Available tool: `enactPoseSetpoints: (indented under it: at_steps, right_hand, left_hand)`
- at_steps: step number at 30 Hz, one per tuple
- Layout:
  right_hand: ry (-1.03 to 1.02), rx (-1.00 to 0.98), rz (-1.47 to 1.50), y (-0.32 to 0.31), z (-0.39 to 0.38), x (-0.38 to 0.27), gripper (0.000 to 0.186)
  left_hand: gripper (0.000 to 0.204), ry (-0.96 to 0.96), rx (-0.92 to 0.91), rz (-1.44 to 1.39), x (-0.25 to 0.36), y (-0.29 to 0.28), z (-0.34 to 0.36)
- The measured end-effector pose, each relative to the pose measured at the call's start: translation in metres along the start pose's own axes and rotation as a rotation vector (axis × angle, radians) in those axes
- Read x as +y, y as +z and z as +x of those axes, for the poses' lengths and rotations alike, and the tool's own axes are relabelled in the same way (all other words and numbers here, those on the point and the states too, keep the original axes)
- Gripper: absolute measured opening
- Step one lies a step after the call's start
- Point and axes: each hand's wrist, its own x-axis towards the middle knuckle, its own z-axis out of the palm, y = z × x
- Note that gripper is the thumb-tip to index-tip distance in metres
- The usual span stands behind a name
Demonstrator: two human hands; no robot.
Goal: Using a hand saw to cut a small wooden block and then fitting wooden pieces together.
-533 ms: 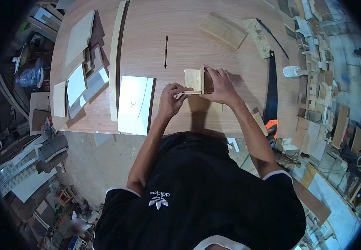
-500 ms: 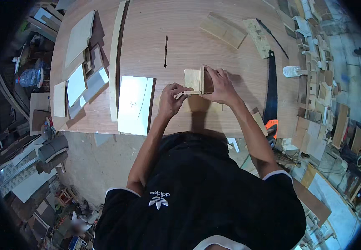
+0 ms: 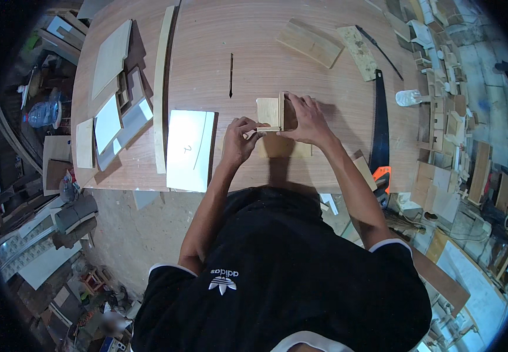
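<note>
A small assembly of joined wooden pieces (image 3: 269,110) is held above the table's near middle. A thin upright board forms its right side, with a narrow strip along the near edge. My left hand (image 3: 241,138) pinches the left end of that strip between thumb and fingers. Wrapped round the upright board from the right, my right hand (image 3: 309,122) has its fingertips at the far end and its thumb at the near end. Beneath, a flat pale wooden piece (image 3: 298,149) lies partly in shadow on the table.
Left of my hands lies a white board (image 3: 186,158), then a long wooden strip (image 3: 162,94) and stacked panels (image 3: 110,61). A pencil (image 3: 231,76) lies ahead. To the right are a handsaw (image 3: 380,129), a white bottle (image 3: 408,98), a plank (image 3: 311,43) and a thin dark file-like tool (image 3: 379,53).
Both hands keep the same grip on the wooden assembly. The view has shifted very slightly; nothing has been taken up or let go.
</note>
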Motion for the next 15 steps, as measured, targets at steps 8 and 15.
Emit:
enactPoseSetpoints:
  at_steps: [8, 15]
  right_hand:
    - [0.011, -0.039, 0.007, -0.010, -0.002, -0.010, 0.109]
    - [-0.059, 0.053, 0.087, -0.007, -0.009, -0.008, 0.112]
  left_hand:
    - [0.023, -0.019, 0.011, -0.009, -0.008, 0.003, -0.002]
    - [0.022, 0.008, 0.009, 0.009, -0.004, 0.003, -0.001]
